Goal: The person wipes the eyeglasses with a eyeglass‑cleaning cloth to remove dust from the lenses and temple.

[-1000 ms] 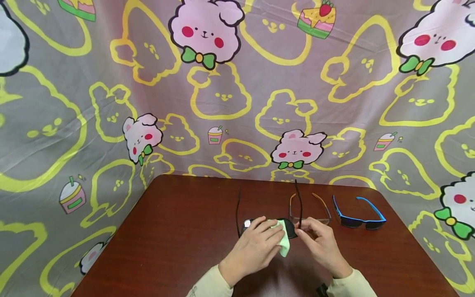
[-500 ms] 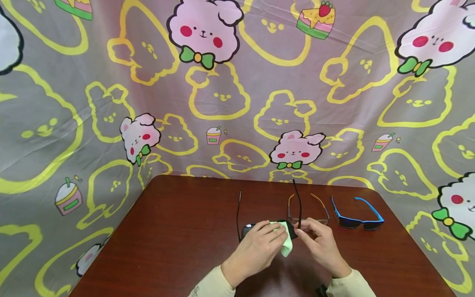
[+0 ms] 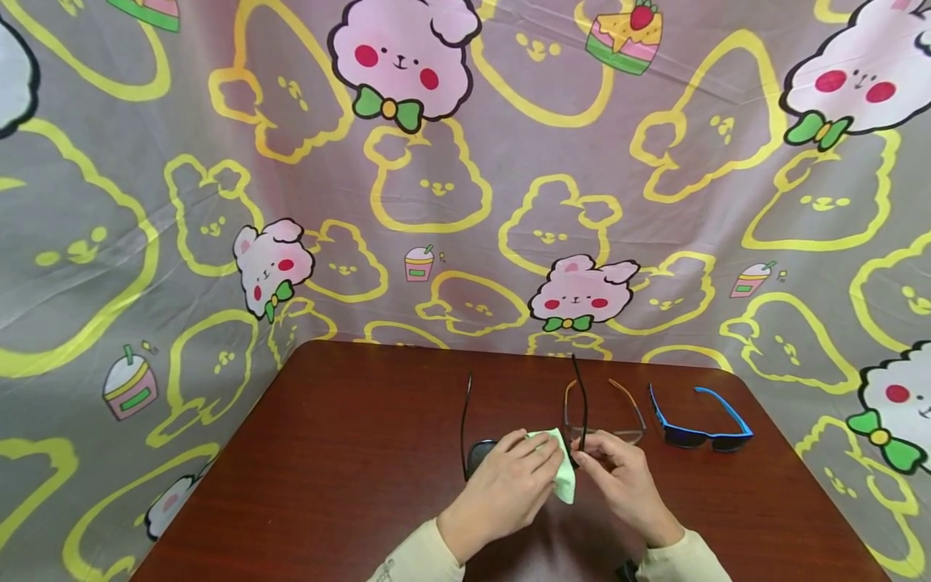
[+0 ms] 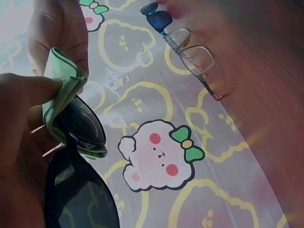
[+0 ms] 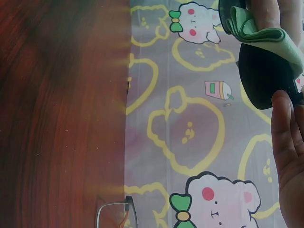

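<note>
Black-framed sunglasses [image 3: 478, 454] are held up above the table, temples pointing away. My left hand [image 3: 502, 485] pinches a light green cloth [image 3: 564, 477] around the lens on the right side. In the left wrist view the folded cloth [image 4: 64, 83] wraps that lens, while the other dark lens [image 4: 85, 194] is bare. My right hand [image 3: 621, 481] grips the sunglasses by the right hinge and temple. From the right wrist, its fingertips show at the edge of a dark lens [image 5: 263, 78], below the cloth [image 5: 263, 35]. The left fingers hide the bridge in the head view.
Clear-lensed eyeglasses with orange temples [image 3: 631, 398] lie on the reddish-brown table [image 3: 349, 453] behind my right hand. Blue-framed sunglasses [image 3: 684, 436] lie to their right. A small dark object [image 3: 627, 571] shows by my right sleeve. A patterned curtain [image 3: 451, 283] encloses the table's back and sides.
My left hand and the cloth have shifted slightly right, covering more of the right lens. The sunglasses have turned a little, and my right hand has moved slightly left.
</note>
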The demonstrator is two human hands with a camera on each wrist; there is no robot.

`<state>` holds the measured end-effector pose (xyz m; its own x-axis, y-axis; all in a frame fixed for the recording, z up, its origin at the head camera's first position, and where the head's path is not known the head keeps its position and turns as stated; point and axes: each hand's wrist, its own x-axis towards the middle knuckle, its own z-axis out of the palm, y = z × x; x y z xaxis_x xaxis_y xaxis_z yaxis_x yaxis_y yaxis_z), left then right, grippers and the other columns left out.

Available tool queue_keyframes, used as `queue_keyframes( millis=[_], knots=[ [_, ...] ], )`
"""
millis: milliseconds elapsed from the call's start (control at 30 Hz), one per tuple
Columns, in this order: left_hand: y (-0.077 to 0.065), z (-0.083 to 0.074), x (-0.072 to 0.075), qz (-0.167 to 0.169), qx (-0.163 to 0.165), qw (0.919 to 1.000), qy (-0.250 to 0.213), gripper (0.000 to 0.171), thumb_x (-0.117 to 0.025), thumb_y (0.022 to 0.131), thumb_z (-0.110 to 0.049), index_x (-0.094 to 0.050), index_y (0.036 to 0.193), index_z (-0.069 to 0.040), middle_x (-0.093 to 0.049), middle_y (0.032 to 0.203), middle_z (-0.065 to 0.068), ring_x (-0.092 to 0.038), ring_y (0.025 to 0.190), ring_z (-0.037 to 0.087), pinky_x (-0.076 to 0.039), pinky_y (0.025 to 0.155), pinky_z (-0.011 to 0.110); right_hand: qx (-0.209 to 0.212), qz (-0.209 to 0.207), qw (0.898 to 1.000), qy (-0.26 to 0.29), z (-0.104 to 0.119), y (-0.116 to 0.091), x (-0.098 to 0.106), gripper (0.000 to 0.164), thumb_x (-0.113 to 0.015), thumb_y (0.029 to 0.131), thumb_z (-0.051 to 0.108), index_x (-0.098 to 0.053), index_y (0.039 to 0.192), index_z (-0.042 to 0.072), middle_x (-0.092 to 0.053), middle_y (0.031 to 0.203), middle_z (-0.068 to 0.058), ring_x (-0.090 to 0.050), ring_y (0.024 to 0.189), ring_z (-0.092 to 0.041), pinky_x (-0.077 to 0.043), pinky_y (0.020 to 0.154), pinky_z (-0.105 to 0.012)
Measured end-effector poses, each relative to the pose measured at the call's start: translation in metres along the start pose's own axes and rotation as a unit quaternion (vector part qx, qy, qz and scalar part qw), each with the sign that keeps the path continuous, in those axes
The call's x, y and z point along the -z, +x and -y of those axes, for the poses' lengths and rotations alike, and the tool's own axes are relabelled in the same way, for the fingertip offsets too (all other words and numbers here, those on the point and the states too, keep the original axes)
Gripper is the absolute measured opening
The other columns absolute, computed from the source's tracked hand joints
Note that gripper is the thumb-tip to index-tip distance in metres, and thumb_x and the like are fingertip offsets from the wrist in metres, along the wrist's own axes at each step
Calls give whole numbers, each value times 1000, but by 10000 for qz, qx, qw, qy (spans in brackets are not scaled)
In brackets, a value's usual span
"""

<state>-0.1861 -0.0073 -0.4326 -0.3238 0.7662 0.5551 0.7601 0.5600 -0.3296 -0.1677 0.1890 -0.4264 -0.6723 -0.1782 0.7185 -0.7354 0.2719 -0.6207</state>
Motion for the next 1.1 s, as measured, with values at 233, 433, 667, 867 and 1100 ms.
queue_keyframes(
  millis=[233, 433, 667, 867, 1100],
  knots=[
    [1, -2, 0, 365, 191, 9991, 140, 45, -61, 88, -40, -62, 123, -13, -60, 125, -1, -51, 120, 14, -38, 101, 37, 80, 16, 10000, 56, 1, -1, 1, 27, -59, 73, -27, -63, 91, -8, -64, 78, -15, -61, 64, -14, -47, 51, -18],
    [1, -1, 1, 292, 171, 9993, 143, 43, -62, 88, -39, -63, 122, -13, -61, 123, -1, -52, 118, 13, -38, 100, 36, -28, -16, 9999, -100, -14, -6, 3, 32, -60, 73, -27, -65, 92, -1, -64, 78, -13, -61, 64, -13, -48, 52, -18],
    [1, 1, 4, 149, 39, 9999, 31, 34, -65, 87, -34, -65, 116, -16, -63, 117, -4, -55, 114, 12, -38, 100, 34, -392, 106, 9990, -212, -27, -11, 7, 24, -62, 79, -18, -66, 94, 1, -65, 81, -4, -61, 64, -9, -49, 51, -21],
    [-1, 4, 6, -96, -101, 9999, 76, 24, -65, 87, -28, -68, 107, -17, -65, 111, -5, -58, 108, 10, -42, 94, 31, -539, 148, 9980, -293, -26, -11, 5, 16, -64, 82, -12, -66, 94, -1, -66, 82, -1, -60, 64, -7, -47, 50, -21],
    [-4, 7, 8, -365, -157, 9992, -101, 14, -67, 85, -23, -70, 98, -19, -68, 103, -9, -61, 100, 6, -43, 91, 28, -559, 99, 9976, -399, -23, -9, 1, 21, -63, 80, -16, -66, 93, 0, -65, 77, -5, -57, 61, -8, -44, 47, -21]
  ],
)
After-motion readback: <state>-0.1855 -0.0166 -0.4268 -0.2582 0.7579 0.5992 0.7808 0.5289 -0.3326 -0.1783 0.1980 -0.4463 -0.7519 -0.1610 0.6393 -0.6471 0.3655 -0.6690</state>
